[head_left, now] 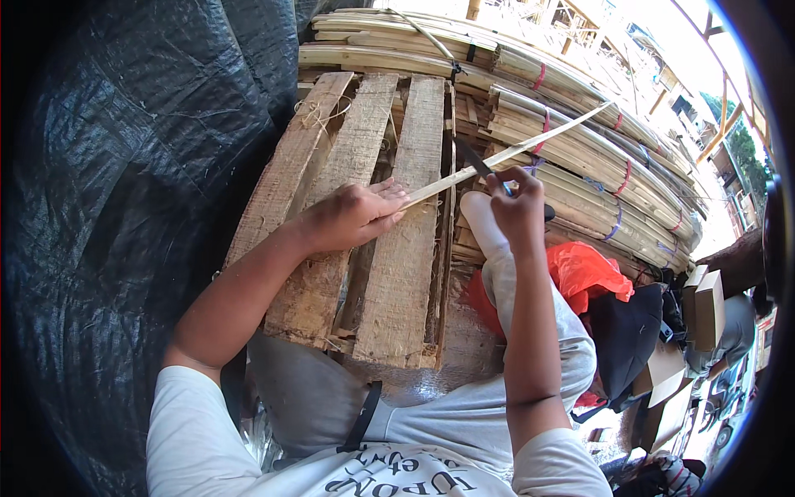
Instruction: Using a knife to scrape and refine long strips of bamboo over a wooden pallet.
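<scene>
Left grip on my feed pinches near end of pale wood strip between thumb and fingers, over slatted wooden surface. Strip slants up and right, far end past surface edge, in front of tied wood bundles. Right grip wrapped around knife, dark blade crossing strip; I cannot tell if edge bites. Red plastic bag right of right forearm; dark tarp left of surface.
</scene>
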Action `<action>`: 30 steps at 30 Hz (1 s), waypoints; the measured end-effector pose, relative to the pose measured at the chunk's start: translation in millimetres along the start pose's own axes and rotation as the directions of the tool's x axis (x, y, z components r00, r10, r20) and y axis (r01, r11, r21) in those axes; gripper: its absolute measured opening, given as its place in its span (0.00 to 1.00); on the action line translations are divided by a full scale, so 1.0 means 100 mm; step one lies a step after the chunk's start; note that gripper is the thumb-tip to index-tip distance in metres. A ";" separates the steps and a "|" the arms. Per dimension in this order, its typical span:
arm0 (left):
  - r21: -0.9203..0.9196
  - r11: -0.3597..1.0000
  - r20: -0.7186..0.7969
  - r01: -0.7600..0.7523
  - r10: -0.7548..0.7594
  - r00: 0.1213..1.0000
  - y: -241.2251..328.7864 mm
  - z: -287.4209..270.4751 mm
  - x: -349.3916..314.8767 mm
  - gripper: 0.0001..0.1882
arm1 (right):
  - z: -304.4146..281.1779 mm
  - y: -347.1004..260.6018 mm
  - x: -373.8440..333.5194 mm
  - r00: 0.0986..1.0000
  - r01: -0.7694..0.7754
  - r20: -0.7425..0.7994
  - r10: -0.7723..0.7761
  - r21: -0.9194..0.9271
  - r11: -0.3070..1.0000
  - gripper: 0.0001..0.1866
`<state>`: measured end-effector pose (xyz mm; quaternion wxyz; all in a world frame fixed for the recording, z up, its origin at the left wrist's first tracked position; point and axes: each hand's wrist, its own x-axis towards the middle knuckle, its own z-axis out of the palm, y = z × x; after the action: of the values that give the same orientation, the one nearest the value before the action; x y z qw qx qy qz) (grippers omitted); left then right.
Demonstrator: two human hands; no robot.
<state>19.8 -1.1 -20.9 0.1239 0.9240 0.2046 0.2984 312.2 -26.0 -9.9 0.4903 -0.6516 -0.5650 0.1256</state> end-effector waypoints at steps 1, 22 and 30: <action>0.006 1.000 0.009 -0.008 0.008 1.000 0.02 -0.01 0.02 0.15 | -0.06 -0.02 0.07 0.996 -0.084 -0.020 0.084 0.016 0.996 0.08; -0.084 0.989 0.099 0.119 -0.110 0.989 0.08 -0.09 0.06 0.19 | 0.21 -0.13 -0.08 0.996 0.087 -0.011 -0.087 -0.043 0.995 0.09; 0.012 0.999 0.087 0.033 -0.034 0.996 0.09 -0.10 0.04 0.18 | 0.09 -0.04 0.00 1.000 0.011 0.019 -0.011 0.010 1.000 0.08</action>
<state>19.2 -5.8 -7.5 0.1329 0.9332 0.2162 0.2546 303.6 -21.7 -11.3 0.4889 -0.6447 -0.5726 0.1321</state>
